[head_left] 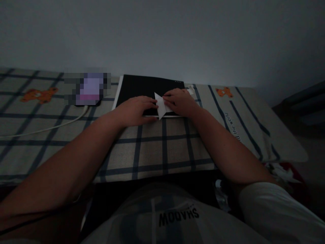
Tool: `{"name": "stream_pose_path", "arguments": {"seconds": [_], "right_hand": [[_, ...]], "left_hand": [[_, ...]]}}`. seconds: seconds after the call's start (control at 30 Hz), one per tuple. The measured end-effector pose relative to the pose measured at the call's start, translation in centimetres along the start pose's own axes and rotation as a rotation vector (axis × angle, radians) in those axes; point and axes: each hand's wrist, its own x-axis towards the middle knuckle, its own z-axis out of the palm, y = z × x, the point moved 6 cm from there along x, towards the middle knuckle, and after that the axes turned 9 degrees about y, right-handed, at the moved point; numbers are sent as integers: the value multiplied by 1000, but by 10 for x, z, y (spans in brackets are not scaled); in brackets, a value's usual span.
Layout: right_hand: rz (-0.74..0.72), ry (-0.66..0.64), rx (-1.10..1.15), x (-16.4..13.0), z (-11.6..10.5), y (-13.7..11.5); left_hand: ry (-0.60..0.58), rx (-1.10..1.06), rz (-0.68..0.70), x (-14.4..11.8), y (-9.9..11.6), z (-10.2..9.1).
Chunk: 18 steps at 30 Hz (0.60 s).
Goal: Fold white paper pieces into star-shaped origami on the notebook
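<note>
A small folded white paper (160,107) with pointed ends lies over a flat black book or folder (149,87). My left hand (135,110) reaches it from the left, its fingertips gripping the paper's left edge. From the other side, the bent fingers of my right hand (181,102) hold the right edge. Both hands rest low over the black cover, and their fingers hide part of the paper. White page edges show along the cover's left and front sides.
A plaid cloth (152,149) covers the table, which meets a pale wall (162,40). On the left lies a phone (90,88) with a white cable (61,125). White scrap (190,89) sits beyond my right hand. A red bin (299,179) holds crumpled paper at lower right.
</note>
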Motion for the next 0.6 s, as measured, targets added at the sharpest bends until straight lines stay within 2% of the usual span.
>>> {"name": "stream_pose_path", "arguments": {"seconds": [0.43, 0.6], "right_hand": [[53, 49, 111, 5, -3, 11], [74, 82, 150, 4, -2, 13]], "left_hand": [[11, -59, 77, 0, 3, -5], [76, -91, 34, 4, 2, -2]]}}
